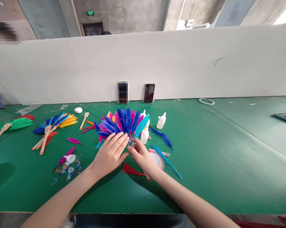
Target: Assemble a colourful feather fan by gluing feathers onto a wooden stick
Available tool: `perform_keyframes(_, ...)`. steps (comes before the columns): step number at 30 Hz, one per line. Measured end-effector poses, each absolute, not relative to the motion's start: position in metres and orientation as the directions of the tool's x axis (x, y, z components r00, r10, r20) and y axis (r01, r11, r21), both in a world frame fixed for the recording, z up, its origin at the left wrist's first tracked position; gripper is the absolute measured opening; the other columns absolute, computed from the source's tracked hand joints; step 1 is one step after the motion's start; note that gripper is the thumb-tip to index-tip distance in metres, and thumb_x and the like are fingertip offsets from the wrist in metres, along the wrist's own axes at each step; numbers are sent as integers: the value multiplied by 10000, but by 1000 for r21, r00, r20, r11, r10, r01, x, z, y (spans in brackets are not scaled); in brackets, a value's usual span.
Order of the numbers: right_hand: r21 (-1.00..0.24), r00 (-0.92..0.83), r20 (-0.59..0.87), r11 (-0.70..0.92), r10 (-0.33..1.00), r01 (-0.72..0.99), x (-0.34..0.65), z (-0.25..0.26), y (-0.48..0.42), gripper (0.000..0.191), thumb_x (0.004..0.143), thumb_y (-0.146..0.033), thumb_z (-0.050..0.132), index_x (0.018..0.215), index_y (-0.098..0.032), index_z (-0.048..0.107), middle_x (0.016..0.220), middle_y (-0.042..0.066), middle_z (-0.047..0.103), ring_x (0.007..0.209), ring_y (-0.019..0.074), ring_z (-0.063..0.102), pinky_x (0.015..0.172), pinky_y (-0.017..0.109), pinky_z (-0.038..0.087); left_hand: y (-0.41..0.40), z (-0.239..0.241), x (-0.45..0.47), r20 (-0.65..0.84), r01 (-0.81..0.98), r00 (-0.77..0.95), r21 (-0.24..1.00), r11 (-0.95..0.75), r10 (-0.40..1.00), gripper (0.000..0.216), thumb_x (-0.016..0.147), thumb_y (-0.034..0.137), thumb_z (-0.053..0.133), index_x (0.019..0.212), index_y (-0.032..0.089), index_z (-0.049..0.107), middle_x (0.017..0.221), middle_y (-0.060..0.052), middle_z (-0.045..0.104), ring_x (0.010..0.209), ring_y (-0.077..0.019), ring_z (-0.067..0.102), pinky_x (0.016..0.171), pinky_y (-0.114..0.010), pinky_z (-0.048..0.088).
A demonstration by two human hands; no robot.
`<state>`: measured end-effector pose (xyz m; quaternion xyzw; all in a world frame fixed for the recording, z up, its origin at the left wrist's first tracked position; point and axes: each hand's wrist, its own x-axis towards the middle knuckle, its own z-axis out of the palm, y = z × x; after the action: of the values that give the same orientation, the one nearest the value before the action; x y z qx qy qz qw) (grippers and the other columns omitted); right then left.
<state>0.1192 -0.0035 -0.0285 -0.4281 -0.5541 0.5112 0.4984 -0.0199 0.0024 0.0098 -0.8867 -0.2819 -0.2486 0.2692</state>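
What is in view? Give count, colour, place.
Feather fan: one, blue-magenta-turquoise, centre
Other fans: two, multicoloured, left
Bottles: three or more, white, near fan
Loose feathers: several, magenta, blue, turquoise, both sides
Near tassel: one, red, lower centre
Dish: one, white-and-red, right of centre
Shiny bits: many, mixed, left
Rounded object: one, white, left
Table: one, green, foreground
Panel: one, white, behind table
Central phones: two, dark, against panel
Ring: one, white, far right
Exit sign: one, green, back wall
Left hand: one, bare, on fan
Right hand: one, bare, fan's base
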Motion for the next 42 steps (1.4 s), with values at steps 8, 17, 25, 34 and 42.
perform_keyframes(8,-994,-138,106,99,985,-55,120,-27,-4,228,731,-356,451,655,-224,281,580,-73,268,498,81,274,458,235,238,2,9,-23,592,629,711,-294,-720,380,376,812,255,463,1135,64,496,1134,-129,591,1106,-225,497,954,-389,367)
perform_keyframes(17,-993,-144,119,114,982,-42,119,-27,-5,239,744,-354,452,652,-223,275,589,-67,277,511,85,282,461,234,246,2,9,-21,596,640,707,-309,-704,381,332,824,259,444,1098,97,540,1126,-101,602,1090,-222,510,964,-391,352)
perform_keyframes(25,-990,-147,142,138,979,-39,119,-26,-5,227,746,-350,451,661,-220,285,599,-65,277,526,90,280,490,240,255,1,11,-20,600,651,704,-331,-684,380,315,832,264,421,1084,129,554,1132,-84,601,1093,-214,512,957,-385,366)
perform_keyframes(34,-988,-153,156,155,976,-17,119,-27,-6,224,741,-373,445,679,-222,292,618,-56,294,559,105,297,523,253,265,0,10,-19,599,657,694,-298,-693,401,303,830,252,427,1081,137,550,1138,-81,598,1103,-224,504,969,-400,349)
perform_keyframes(42,-990,-157,141,141,977,-14,119,-25,-6,240,746,-389,442,671,-224,284,600,-63,280,536,97,288,503,245,262,1,14,-24,628,649,669,-231,-725,399,313,809,238,459,1104,146,516,1134,-97,593,1114,-223,491,977,-406,349)
